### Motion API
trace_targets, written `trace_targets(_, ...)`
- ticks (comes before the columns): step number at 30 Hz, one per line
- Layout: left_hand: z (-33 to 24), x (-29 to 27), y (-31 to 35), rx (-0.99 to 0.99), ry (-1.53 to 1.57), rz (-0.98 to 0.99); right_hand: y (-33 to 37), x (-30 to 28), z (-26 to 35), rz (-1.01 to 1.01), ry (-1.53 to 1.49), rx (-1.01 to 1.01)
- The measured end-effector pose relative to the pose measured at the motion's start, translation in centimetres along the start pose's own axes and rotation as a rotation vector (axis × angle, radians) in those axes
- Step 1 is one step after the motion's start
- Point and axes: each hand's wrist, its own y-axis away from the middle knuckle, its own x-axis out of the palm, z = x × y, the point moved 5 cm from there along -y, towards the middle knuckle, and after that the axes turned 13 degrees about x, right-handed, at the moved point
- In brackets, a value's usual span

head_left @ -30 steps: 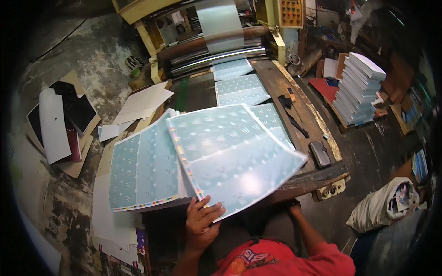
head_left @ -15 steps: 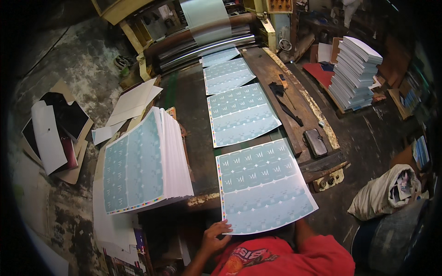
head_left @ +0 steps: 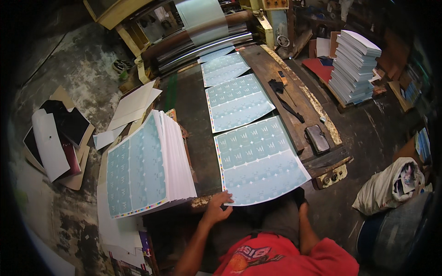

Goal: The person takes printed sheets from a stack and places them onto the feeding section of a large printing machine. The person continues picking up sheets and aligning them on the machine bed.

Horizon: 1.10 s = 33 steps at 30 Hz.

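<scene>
A light blue-green printed sheet (head_left: 262,170) lies at the near end of a long machine table, its front edge bowed out past the table's edge. At its near left corner is my left hand (head_left: 218,207), fingers closed on the paper with the thumb below. My right hand (head_left: 302,207) hangs low, just beyond the sheet's right corner; its fingers are in dark shadow and cannot be made out. Behind the front sheet, more printed sheets (head_left: 239,101) line up toward shiny rollers (head_left: 202,51). To the left stands a thick stack of matching sheets (head_left: 136,165), its top sheet curling.
A dark pouch (head_left: 316,139) and a black strap (head_left: 290,109) lie along the table's right side. A tall paper stack (head_left: 353,69) rises at the far right, above a stuffed white sack (head_left: 391,186). Loose boards and papers (head_left: 50,142) cover floor at left.
The near sheet's front edge now lies farther from me, with my left hand at its corner farther forward too. More of my right forearm shows beside the sheet.
</scene>
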Motion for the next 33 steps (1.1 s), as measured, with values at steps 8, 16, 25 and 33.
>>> trace_targets(8, 3.9, -0.2, -3.1, 0.001, -0.008, 0.004, 0.2, 0.4, -1.5, -0.009, -0.5, 0.364)
trace_targets(16, 5.6, -1.6, -6.5, -0.084, -0.019, -0.018, 4.5, 1.1, 7.5, 0.161, 0.317, 0.104)
trace_targets(25, -16.7, -18.3, -5.6, -0.09, -0.464, -0.316, 7.4, 2.7, 9.5, 0.055, 0.679, -0.492)
trace_targets(33, -13.3, -19.8, 1.1, -0.323, -0.595, -0.09, 23.0, 8.2, 15.6, 1.19, 0.77, -0.145)
